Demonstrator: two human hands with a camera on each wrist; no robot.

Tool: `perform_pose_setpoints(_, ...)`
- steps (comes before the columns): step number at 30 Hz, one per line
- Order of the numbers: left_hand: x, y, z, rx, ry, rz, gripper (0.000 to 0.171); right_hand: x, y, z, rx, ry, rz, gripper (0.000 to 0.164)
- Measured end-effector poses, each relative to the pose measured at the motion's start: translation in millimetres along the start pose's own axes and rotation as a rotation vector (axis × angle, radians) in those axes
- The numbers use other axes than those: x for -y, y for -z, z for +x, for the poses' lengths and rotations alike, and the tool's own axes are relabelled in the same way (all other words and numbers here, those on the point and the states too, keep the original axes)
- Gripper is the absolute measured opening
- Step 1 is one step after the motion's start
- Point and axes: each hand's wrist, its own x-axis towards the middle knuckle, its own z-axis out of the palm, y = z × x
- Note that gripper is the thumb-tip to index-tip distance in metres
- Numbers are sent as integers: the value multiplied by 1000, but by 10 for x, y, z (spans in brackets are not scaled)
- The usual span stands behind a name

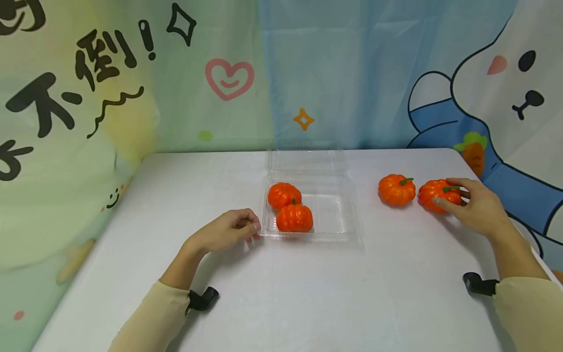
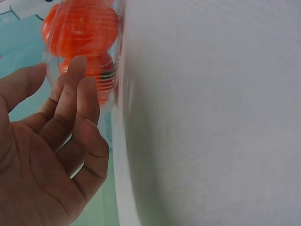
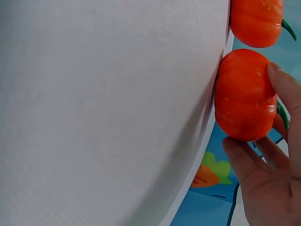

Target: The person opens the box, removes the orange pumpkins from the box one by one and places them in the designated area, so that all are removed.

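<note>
A clear plastic box (image 1: 330, 212) stands on the table with its lid raised at the back. Two small orange toy pumpkins, a rear one (image 1: 283, 194) and a front one (image 1: 294, 218), sit in its left half. At the box's front left corner, my left hand (image 1: 228, 230) has loosely bent fingers (image 2: 87, 101) by the outer wall; firm contact is hard to tell. Over on the right, my right hand (image 1: 477, 205) holds a pumpkin (image 3: 244, 94) between thumb and fingers. Another pumpkin (image 1: 397, 189) lies just left of it, green stem showing.
The white table (image 1: 308, 303) carries the box near its back edge. Behind it hangs a printed cloth (image 1: 334, 73) with cartoon figures. Dark wrist mounts (image 1: 204, 298) sit at both sleeves.
</note>
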Motion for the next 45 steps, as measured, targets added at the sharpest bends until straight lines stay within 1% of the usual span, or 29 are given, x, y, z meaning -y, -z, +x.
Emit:
perform_pose_setpoints(7,-16,9,5,11,-8,-8,17,-14,6,16,29,-24,-17,89)
perform_pose_setpoints(10,-22,12,7,12,-3,-12,16,6,13,15,37,-16,-6,91)
perform_pose_setpoints(12,-21,12,6,12,0,-15,16,33,13,18,24,-1,7,92)
perform_pose_setpoints(15,-14,11,0,12,4,-21,15,85,7,24,-26,27,15,88)
perform_pose_setpoints(22,-4,13,-7,9,-4,-13,16,292,46,6,-191,22,28,75)
perform_pose_setpoints(25,-5,12,-4,5,-7,-9,16,399,82,-6,-240,35,36,71)
perform_pose_setpoints(32,-4,2,1,3,-7,-14,16,629,102,-60,-258,62,63,68)
perform_pose_setpoints(38,2,-6,-6,1,-4,-18,18,790,44,-74,-300,150,108,62)
perform_pose_setpoints(45,16,-4,0,-3,-1,-7,15,937,-54,-80,-334,241,137,57)
